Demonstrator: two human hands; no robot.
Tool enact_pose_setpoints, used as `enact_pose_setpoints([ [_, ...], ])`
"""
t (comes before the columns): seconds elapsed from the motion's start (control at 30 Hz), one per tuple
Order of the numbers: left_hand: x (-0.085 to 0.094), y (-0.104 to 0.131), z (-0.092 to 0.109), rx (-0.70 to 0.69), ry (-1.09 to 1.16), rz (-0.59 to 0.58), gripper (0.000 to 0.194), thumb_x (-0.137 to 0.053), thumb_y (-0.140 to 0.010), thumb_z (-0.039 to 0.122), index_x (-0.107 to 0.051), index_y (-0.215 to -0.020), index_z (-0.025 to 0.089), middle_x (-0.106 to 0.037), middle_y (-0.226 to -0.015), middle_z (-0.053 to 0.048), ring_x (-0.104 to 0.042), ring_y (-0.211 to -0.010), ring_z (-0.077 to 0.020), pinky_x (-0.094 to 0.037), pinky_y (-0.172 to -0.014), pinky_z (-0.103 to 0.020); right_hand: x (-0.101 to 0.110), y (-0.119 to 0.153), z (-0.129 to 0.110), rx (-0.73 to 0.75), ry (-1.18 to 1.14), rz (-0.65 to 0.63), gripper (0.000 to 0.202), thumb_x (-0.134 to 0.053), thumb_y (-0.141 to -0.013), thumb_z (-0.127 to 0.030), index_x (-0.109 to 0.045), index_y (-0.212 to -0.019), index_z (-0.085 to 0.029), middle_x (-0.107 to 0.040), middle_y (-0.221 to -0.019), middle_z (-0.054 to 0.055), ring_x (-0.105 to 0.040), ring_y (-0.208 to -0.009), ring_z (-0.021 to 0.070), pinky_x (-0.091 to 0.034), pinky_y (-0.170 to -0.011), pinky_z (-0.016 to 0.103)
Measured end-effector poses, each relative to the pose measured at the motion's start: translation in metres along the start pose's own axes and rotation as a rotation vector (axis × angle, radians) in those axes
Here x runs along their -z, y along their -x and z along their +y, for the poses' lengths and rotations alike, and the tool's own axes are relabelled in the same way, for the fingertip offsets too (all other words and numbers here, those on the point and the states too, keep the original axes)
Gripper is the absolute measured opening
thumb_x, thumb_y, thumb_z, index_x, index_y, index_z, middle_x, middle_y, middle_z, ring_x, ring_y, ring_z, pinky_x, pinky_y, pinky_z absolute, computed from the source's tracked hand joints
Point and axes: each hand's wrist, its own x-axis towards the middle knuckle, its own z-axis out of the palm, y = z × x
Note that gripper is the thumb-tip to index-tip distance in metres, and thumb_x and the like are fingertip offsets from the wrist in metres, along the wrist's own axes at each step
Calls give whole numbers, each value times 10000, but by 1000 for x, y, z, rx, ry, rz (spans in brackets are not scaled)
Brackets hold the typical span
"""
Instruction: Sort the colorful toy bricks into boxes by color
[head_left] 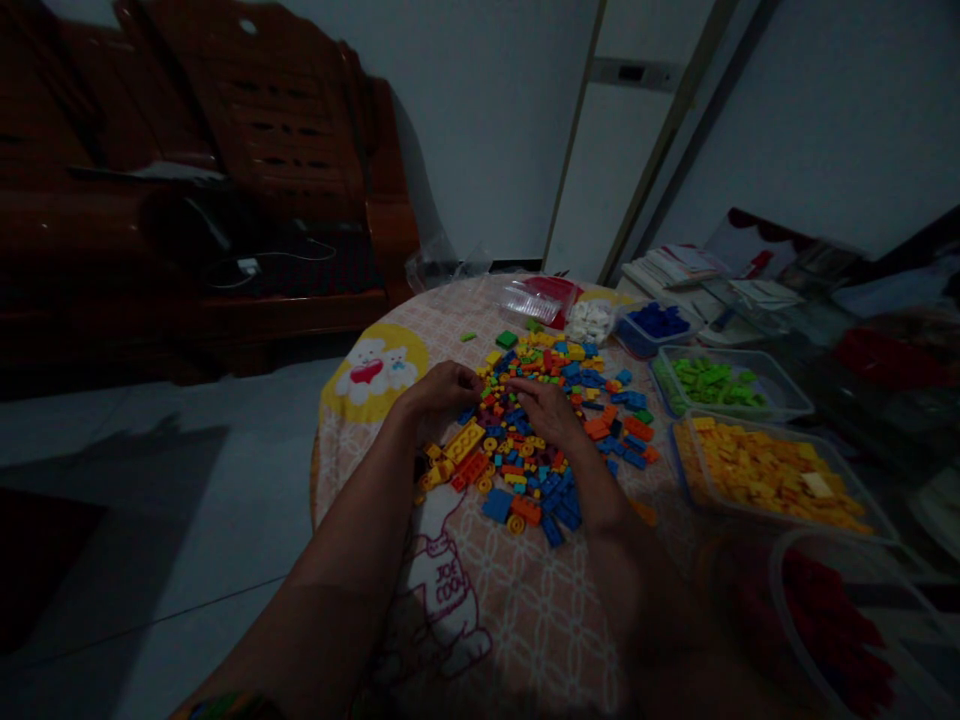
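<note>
A loose pile of toy building bricks (517, 455) in yellow, orange, blue, green and other colours spreads over a round table with a patterned tablecloth (540, 600). At the pile's left edge is my left hand (444, 385), its fingers curled and pressed together. Whatever may be between those fingertips is too dark and small to make out. My right hand (549, 410) reaches over the middle of the pile, fingers stretched toward the left hand, just above or touching small bricks. A long yellow brick (463, 440) and an orange brick (470, 470) lie below my left hand.
Along the right stand clear containers of sorted bricks: blue bricks (658, 320), green bricks (712, 385), yellow bricks (772, 475) and red bricks (832, 625). White bricks (590, 322) and a clear plastic tray (529, 300) sit at the back. A wooden bench (277, 130) stands behind left.
</note>
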Motion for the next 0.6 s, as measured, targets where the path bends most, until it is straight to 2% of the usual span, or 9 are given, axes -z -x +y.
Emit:
enact_pose_setpoints([
  [0.23, -1, 2, 6, 2, 185, 44, 203, -746, -595, 325, -689, -704, 164, -674, -629, -10, -588, -565, -133, -431, -534, -230, 6, -1, -9, -24, -13, 84, 356, -566, -893, -185, -772, -1182, -213, -776, -1190, 59, -724, -1115, 243, -541, -1010, 386],
  [0.4, -8, 4, 17, -51, 285, -54, 210, -763, -597, 316, -654, -696, 167, -661, -633, 3, -593, -564, -122, -440, -542, -221, 7, 0, -20, -19, -40, 77, 307, -593, -905, -251, -787, -1134, -184, -793, -1126, 73, -738, -1017, 238, -552, -936, 354],
  [0.47, -11, 4, 21, -60, 290, -76, 209, -768, -612, 322, -659, -701, 169, -662, -635, 5, -585, -555, -115, -434, -538, -215, 7, 0, -24, -32, -38, 49, 287, -600, -894, -239, -795, -1098, -191, -803, -1057, 59, -736, -952, 226, -552, -899, 338],
  [0.6, -13, 3, 25, -64, 315, -111, 248, -786, -634, 366, -693, -745, 164, -692, -663, -20, -610, -563, -129, -454, -551, -227, 4, 0, -24, -71, -47, 45, 168, -644, -848, -236, -800, -903, -209, -784, -846, 17, -715, -819, 203, -551, -810, 309],
])
